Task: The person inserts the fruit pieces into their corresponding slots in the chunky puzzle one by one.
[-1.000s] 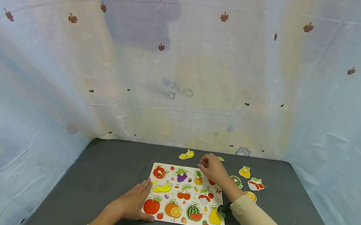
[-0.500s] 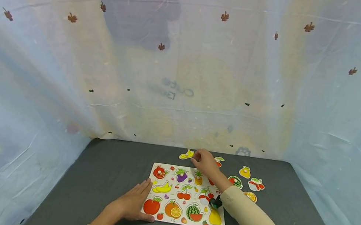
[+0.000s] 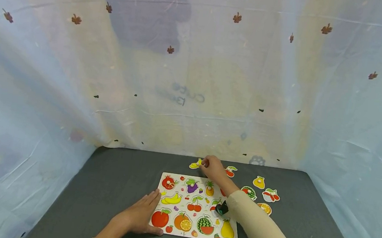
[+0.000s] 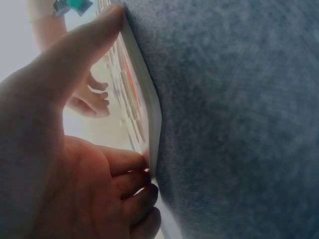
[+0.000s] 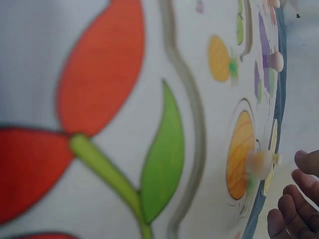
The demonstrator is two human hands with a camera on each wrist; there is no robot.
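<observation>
My left hand (image 3: 141, 213) rests along the left edge of a white fruit knob-puzzle board (image 3: 204, 237). In the left wrist view the thumb (image 4: 99, 30) lies at one board edge and the fingertips touch another. Beyond the board's far edge, my right hand (image 3: 214, 169) is beside a banana puzzle piece (image 3: 194, 164). In the right wrist view that hand's fingers (image 5: 287, 206) are loosely bent, apart from a small knob (image 5: 278, 158) on the yellow piece. Pomegranate (image 3: 169, 182), grape (image 3: 192, 186) and pineapple (image 3: 209, 189) pieces sit in the top row.
Loose cherry (image 3: 230, 172), pear (image 3: 259, 182), watermelon (image 3: 250, 192), red-and-white fruit (image 3: 271, 195) and orange (image 3: 265, 208) pieces lie behind and right of the board on the dark grey tabletop (image 3: 120, 181). A patterned curtain (image 3: 182, 133) hangs behind. My right forearm crosses the board's right side.
My right hand has moved left, from near the cherry piece to the banana piece, uncovering the cherry piece. The left hand and the board have stayed put.
</observation>
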